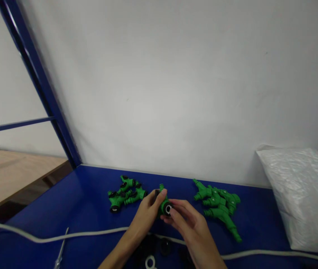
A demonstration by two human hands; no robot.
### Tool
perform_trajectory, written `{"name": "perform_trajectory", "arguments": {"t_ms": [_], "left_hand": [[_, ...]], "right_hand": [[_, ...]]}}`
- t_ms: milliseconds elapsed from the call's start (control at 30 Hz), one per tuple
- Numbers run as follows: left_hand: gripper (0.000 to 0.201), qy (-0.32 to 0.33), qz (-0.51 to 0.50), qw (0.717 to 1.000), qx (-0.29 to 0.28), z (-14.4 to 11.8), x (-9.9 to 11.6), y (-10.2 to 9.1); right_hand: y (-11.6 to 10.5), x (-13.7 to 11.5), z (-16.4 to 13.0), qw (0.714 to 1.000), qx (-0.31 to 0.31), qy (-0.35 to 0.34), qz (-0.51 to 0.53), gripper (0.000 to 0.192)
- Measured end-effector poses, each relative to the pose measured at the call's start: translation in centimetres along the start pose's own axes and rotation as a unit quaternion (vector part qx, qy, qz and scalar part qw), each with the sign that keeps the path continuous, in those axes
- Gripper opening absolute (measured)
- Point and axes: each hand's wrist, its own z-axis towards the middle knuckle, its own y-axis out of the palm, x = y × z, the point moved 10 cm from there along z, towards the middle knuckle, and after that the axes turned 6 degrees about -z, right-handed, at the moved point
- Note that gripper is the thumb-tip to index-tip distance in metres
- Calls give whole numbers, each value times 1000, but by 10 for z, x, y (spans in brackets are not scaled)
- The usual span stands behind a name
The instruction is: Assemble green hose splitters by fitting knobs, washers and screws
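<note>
1. Green plastic hose fitting with a black ring sits mid-worktop, near the back edge.
2. Left hand and right hand both grip it, fingers closed around it.

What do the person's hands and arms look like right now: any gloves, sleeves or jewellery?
Both the left hand and the right hand are bare, with no gloves. The forearms show no sleeves, and no rings, watch or markings can be seen.
</note>
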Motion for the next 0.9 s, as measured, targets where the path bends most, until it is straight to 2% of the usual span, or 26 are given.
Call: {"name": "perform_trajectory", "arguments": {"t_ms": [100, 267, 367, 533, 633, 767, 900], "left_hand": [[53, 64, 40, 997, 15, -1, 13, -1], [54, 69, 59, 995, 38, -6, 13, -4], [50, 81, 31, 995, 57, -8, 14, -9], [45, 80, -4, 991, 108, -11, 17, -18], [44, 78, -24, 992, 100, -12, 19, -15], [42, 88, -54, 990, 97, -13, 20, -13], [43, 69, -89, 989, 93, -14, 10, -9]], "right_hand": [[-8, 2, 2, 999, 34, 0, -5, 37], [2, -3, 1, 1000, 10, -17, -11, 39], [7, -5, -2, 999, 17, -33, -11, 42], [18, 4, -5, 999, 26, -27, 6, 56], [23, 6, -6, 999, 21, -23, 14, 59], [12, 0, -4, 998, 47, -36, 6, 58], [5, -2, -1, 997, 56, -41, -21, 61]]}}
